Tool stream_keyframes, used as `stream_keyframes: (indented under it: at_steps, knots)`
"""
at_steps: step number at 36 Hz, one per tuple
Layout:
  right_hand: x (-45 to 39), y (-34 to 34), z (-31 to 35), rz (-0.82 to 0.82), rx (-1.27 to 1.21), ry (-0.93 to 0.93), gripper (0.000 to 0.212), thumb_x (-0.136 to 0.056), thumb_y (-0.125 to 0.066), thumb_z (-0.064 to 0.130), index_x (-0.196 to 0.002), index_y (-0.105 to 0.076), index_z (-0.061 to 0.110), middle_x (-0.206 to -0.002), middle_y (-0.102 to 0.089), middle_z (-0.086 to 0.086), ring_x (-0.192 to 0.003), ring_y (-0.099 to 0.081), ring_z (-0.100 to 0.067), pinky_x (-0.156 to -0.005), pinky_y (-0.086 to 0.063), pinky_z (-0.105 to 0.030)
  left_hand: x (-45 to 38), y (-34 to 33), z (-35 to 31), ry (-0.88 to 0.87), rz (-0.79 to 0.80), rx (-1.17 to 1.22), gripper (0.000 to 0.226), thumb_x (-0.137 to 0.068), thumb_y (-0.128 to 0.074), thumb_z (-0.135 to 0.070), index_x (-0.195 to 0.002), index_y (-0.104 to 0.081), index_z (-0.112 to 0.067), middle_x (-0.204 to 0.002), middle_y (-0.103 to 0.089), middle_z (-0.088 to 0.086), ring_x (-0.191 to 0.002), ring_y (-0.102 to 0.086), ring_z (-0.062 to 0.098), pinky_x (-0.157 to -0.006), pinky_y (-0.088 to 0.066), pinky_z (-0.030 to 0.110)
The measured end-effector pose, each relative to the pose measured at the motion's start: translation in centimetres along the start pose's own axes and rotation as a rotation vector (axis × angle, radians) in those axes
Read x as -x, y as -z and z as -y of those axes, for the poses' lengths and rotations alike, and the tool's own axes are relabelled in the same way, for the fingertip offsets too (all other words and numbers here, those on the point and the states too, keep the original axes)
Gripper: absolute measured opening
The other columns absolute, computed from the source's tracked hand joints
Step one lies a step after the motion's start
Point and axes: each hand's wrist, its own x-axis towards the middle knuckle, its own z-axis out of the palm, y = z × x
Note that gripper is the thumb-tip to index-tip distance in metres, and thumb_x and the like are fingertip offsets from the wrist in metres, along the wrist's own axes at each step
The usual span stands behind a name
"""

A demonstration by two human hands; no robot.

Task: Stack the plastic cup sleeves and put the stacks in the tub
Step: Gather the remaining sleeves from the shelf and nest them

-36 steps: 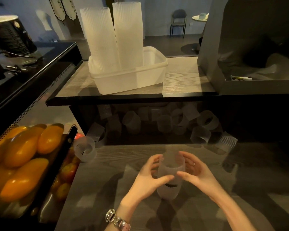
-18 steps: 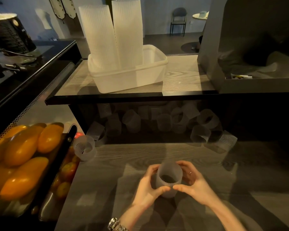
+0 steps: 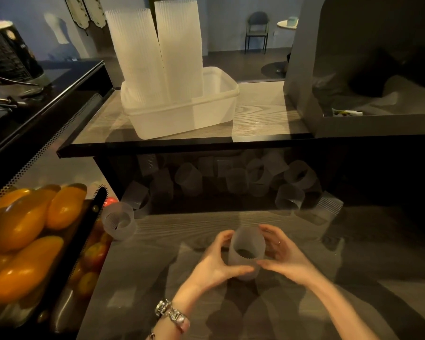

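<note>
Still both hands (image 3: pixel 250 263) round sleeve (image 3: pixel 246 251)

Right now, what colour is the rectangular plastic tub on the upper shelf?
Translucent milky white tub, seen clearly in the head view.

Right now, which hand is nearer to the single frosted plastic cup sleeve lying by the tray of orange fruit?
Left. The left hand is just to the right of that lone frosted plastic sleeve; the right hand is farther right, across the held sleeve stack.
</note>
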Motion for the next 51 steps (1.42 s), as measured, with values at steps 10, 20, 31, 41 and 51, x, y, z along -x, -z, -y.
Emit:
stream_keyframes:
  at_steps: [10, 20, 31, 41, 51]
  knots:
    - [-2.7, 5.7, -0.5, -0.586, -0.066, 0.033, 0.053, -0.08, -0.063, -0.008, -0.128, -0.045, 0.007, -0.132, -0.049, -0.014, -0.122, -0.048, -0.026, -0.093, -0.045, -0.03, -6.7, 1.0, -5.4, 0.077, 0.101, 0.063, 0.04, -0.097, -0.045, -0.024, -0.136, -0.042, -0.018, -0.141, -0.045, 0.003, -0.13, -0.041, 0.014, -0.108, -0.035, 0.029]
    - [-6.6, 8.7, -0.5, -0.698, -0.068, -0.263, 0.076, -0.08, -0.064, -0.005, -0.143, -0.026, 0.013, -0.14, -0.04, -0.016, -0.124, -0.045, -0.031, -0.099, -0.043, -0.042, -15.0, -2.9, -8.0, 0.192, 0.328, -0.187, 0.057, -0.096, -0.044, -0.018, -0.148, -0.021, -0.013, -0.152, -0.027, 0.01, -0.137, -0.032, 0.025, -0.106, -0.029, 0.028]
    - [-8.0, 9.7, -0.5, -0.606, -0.067, -0.346, 0.08, -0.079, -0.058, -0.014, -0.145, -0.02, 0.012, -0.145, -0.038, -0.012, -0.126, -0.044, -0.031, -0.079, -0.047, -0.032, -18.2, -5.1, -8.5, 0.316, 0.413, -0.2, 0.06, -0.093, -0.044, -0.017, -0.148, -0.019, -0.019, -0.145, -0.035, 0.009, -0.124, -0.042, 0.025, -0.087, -0.039, 0.031]
    - [-7.9, 6.8, -1.7, -0.545, -0.025, -0.179, 0.071, -0.078, -0.058, -0.017, -0.138, -0.034, 0.011, -0.134, -0.046, -0.018, -0.121, -0.049, -0.029, -0.077, -0.051, -0.03, -17.4, -3.6, -6.8, 0.272, 0.331, -0.101, 0.054, -0.092, -0.042, 0.0, -0.144, -0.032, -0.01, -0.138, -0.044, 0.012, -0.126, -0.044, 0.025, -0.102, -0.036, 0.03]
    - [-8.1, 3.8, -1.0, -0.342, 0.241, -0.019, 0.08, -0.071, -0.072, -0.009, -0.14, -0.036, 0.011, -0.126, -0.052, -0.003, -0.115, -0.05, -0.012, -0.079, -0.046, -0.009, -14.9, -0.8, -4.1, 0.218, 0.236, -0.114, 0.061, -0.088, -0.058, -0.005, -0.143, -0.033, -0.016, -0.142, -0.039, 0.009, -0.126, -0.046, 0.027, -0.106, -0.04, 0.037]
